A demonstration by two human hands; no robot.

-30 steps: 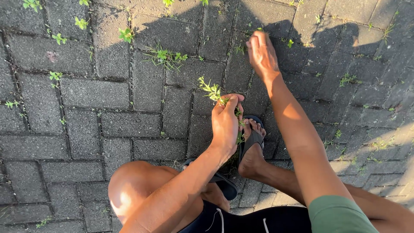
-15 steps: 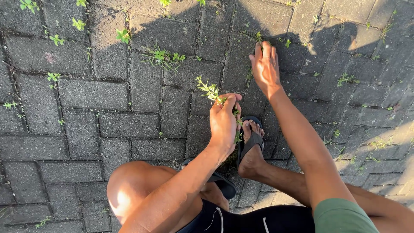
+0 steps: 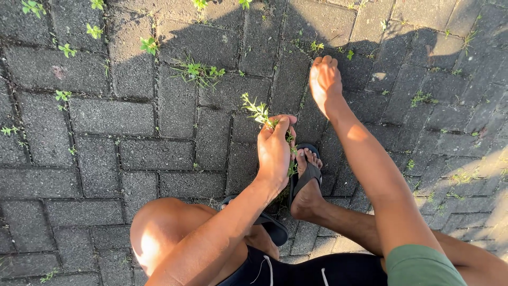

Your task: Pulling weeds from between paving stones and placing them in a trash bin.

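Over paving, left hand gripping weeds, tips up-left

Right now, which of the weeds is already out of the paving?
The leafy sprig gripped in the left hand. It sticks up from the fist, while the other weeds, like the clump further ahead, sit rooted in the joints.

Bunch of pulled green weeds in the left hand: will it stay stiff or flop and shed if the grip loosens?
The bunch of thin green weeds probably flops: its leafy stems already lean out sideways above the left hand. It looks very light, pinched by fingertips alone. Some strands trail below the hand, so loose pieces could slip out. The right hand is reaching down to the grey paving bricks.
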